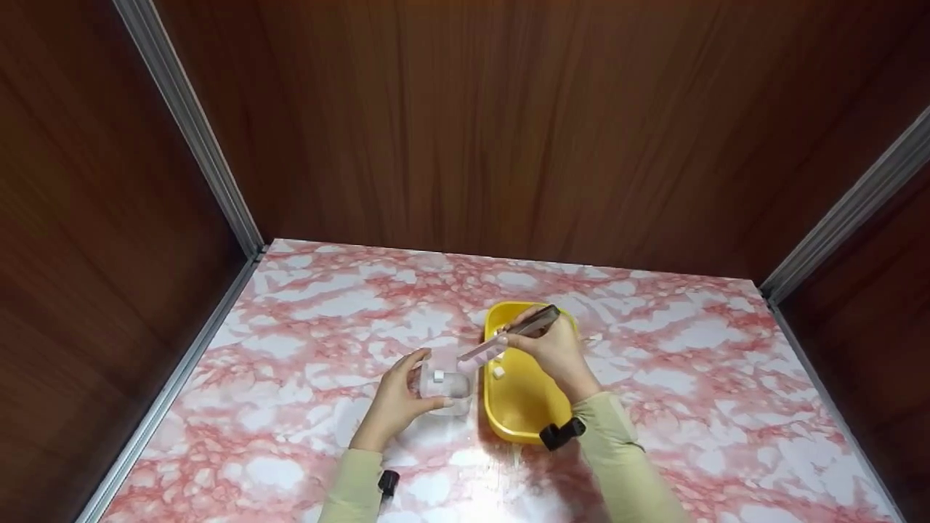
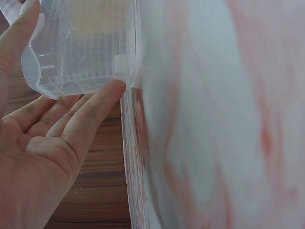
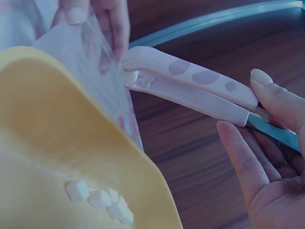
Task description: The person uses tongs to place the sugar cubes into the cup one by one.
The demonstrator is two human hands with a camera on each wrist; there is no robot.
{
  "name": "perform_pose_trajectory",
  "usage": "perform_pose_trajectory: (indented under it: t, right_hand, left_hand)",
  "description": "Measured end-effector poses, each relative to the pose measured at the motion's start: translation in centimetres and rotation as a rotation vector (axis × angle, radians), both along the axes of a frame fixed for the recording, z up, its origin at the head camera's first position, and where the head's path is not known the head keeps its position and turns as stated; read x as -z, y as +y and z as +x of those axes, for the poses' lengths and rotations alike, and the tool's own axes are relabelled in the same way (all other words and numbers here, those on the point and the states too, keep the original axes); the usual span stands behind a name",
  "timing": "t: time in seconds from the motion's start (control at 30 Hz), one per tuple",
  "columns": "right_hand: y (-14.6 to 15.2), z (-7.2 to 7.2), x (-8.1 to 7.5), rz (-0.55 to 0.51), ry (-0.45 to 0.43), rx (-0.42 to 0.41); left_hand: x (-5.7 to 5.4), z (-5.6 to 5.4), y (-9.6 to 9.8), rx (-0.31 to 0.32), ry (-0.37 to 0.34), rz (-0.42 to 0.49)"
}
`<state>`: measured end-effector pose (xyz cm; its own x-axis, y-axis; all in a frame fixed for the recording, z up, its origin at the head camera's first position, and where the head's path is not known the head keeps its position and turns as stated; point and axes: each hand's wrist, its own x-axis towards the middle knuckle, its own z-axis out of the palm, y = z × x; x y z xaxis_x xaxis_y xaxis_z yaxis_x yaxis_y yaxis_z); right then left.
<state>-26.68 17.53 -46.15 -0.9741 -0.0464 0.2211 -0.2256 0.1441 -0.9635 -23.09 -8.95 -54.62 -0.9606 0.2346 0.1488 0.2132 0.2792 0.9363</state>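
My left hand (image 1: 394, 403) grips a clear plastic box (image 1: 456, 408) from its left side, thumb on the near side and fingers around the far one. One white cube (image 1: 438, 375) shows in the box. Between thumb and fingers, my right hand (image 1: 558, 357) holds pink tongs (image 3: 190, 76) with darker spots and a metal handle. The tongs' tips reach the box's right rim, with a small white piece (image 3: 129, 77) apparently between them. Beneath the right hand stands a yellow basin (image 1: 519, 438), holding several white cubes (image 3: 100, 198).
A red-and-white marbled tabletop (image 1: 305, 334) lies under everything. Dark wood panels (image 1: 508, 131) enclose the back and sides, with metal rails (image 1: 196, 131) at the corners. The basin stands just right of the box. Black wrist cameras (image 1: 561, 434) sit on both sleeves.
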Motion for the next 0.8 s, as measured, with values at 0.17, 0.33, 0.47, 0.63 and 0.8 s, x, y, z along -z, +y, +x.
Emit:
perform_pose_trajectory:
  t: [0.17, 0.33, 0.47, 0.63, 0.8]
  right_hand:
    - [-0.7, 0.0, 0.4, 0.030, -0.025, -0.037]
    - [-1.1, 0.0, 0.6, 0.044, -0.044, -0.069]
    - [-1.4, 0.4, 0.1, 0.053, -0.047, -0.092]
    - [-1.9, 1.4, -1.5, 0.072, -0.017, -0.120]
    - [-2.2, 1.8, -1.9, 0.115, 0.004, -0.126]
  left_hand:
    - [-1.8, 0.9, 0.2, 0.011, 0.024, 0.016]
    - [-3.6, 1.7, 0.3, 0.012, 0.017, 0.019]
    - [-3.6, 1.7, 0.3, 0.011, 0.019, 0.025]
    - [-3.6, 1.7, 0.3, 0.011, 0.019, 0.023]
    - [-2.8, 1.3, 0.2, 0.008, 0.010, 0.008]
